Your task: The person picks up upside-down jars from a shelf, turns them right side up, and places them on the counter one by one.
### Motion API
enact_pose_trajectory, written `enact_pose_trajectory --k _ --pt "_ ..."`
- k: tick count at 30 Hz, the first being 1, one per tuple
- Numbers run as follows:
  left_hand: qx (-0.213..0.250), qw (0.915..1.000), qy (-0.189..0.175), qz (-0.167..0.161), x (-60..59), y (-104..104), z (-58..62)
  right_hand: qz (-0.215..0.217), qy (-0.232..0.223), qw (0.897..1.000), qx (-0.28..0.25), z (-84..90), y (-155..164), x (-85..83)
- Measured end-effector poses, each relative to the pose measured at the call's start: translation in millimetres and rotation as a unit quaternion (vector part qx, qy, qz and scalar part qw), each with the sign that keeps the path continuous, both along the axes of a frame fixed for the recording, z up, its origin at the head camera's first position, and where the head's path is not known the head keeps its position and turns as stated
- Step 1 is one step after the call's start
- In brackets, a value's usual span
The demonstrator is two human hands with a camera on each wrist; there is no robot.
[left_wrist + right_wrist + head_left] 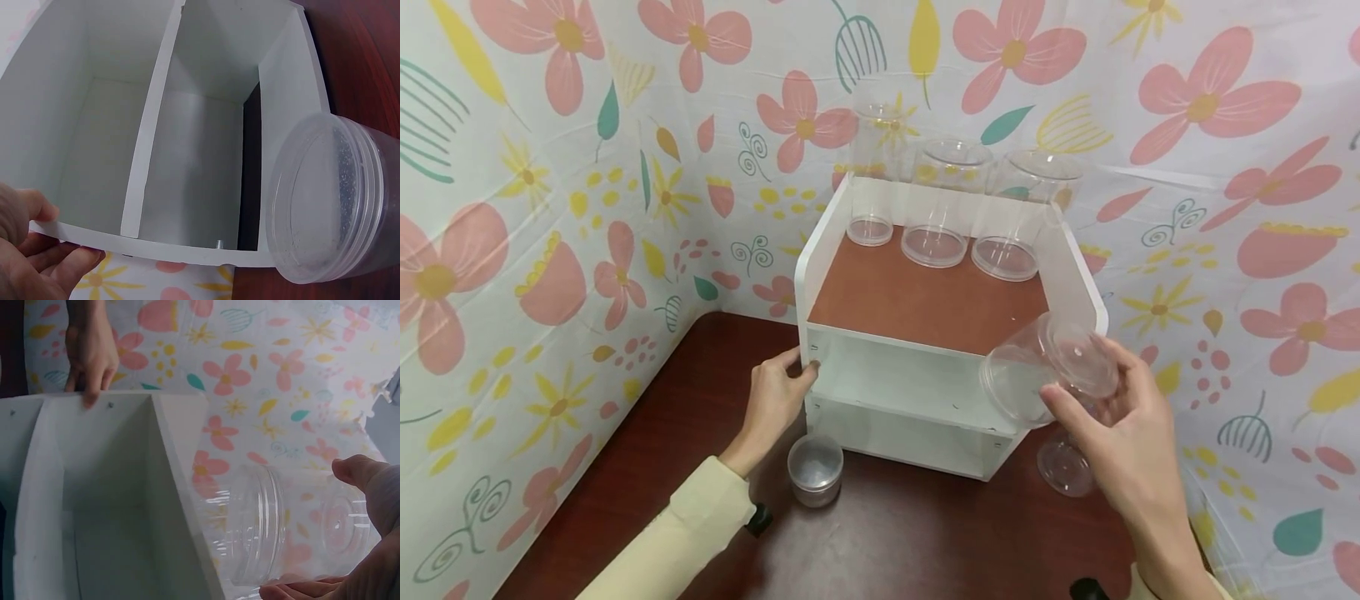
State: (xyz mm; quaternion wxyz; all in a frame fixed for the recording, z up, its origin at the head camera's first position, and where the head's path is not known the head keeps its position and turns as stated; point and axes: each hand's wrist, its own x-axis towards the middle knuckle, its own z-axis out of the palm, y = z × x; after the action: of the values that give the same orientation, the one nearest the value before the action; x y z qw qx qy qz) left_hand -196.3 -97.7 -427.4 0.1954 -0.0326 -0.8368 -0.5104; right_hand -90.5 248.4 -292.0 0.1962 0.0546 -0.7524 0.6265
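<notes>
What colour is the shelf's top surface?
Reddish brown, on the white shelf unit; the head view shows it best.

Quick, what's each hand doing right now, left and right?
Left hand: grips the shelf's left front edge.
Right hand: holds a clear jar tilted on its side.

No readable text, label, brand, number or sign anywhere: none on the white shelf unit (925,392), the clear plastic jars (936,212), or the flower-patterned backdrop (550,208), only printed blossoms and leaves.
</notes>
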Motion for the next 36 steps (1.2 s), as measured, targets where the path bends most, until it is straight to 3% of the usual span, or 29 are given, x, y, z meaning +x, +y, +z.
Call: enact_pose_trajectory --k 8,17,24,36 --pt "0.001 1.0 0.0 0.002 -0.8 0.6 0.3 -0.028 -0.042 0.996 0.069 -16.3 2.1 7.8" --pt "0.002 0.9999 -0.009 0.004 -1.0 -0.1 1.3 0.007 -0.041 0.998 0.048 -35.3 -2.1 13.6" --pt "0.004 0.9999 -0.016 0.002 -1.0 -1.4 1.6 -0.008 -0.069 0.992 0.101 -49.5 -6.2 16.3" --pt "0.004 0.9995 -0.03 0.003 -0.9 -2.7 0.6 0.024 -0.096 0.994 0.055 -67.6 -17.2 15.7"
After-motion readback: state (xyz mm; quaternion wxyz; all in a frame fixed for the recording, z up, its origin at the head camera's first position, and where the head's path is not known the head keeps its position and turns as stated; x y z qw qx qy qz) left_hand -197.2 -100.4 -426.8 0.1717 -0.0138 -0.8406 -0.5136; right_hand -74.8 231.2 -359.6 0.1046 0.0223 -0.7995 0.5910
